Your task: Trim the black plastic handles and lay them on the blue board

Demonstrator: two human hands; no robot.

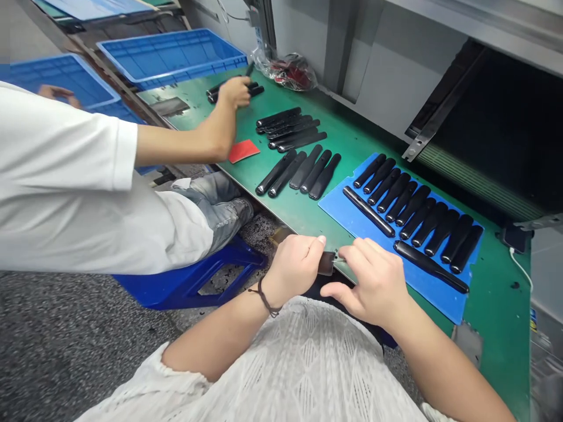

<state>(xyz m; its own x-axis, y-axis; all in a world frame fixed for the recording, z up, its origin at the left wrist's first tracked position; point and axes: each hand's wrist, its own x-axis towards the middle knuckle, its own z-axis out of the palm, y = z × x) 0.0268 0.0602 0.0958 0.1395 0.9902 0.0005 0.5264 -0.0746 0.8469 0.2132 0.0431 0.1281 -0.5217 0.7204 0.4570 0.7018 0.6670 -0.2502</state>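
My left hand (295, 265) is closed around a black plastic handle-shaped piece (326, 264), whose end sticks out past the thumb. Close to that end, my right hand (375, 280) has its fingers curled, with the thumb held apart below. A thin, light sliver shows between the right fingertips and the piece; its kind is too small to make out. Similar black pieces (401, 198) lie in a row on a blue sheet (338, 202) to the right, with one piece (368, 211) set crosswise at the left and another (431, 266) along the front.
More black pieces (301, 173) lie in groups on the green table (352, 140), near a red sheet (244, 150). At left, a co-worker's hand (235, 92) reaches over pieces at the far end. Blue crates (171, 55) and a plastic bag (292, 71) stand beyond.
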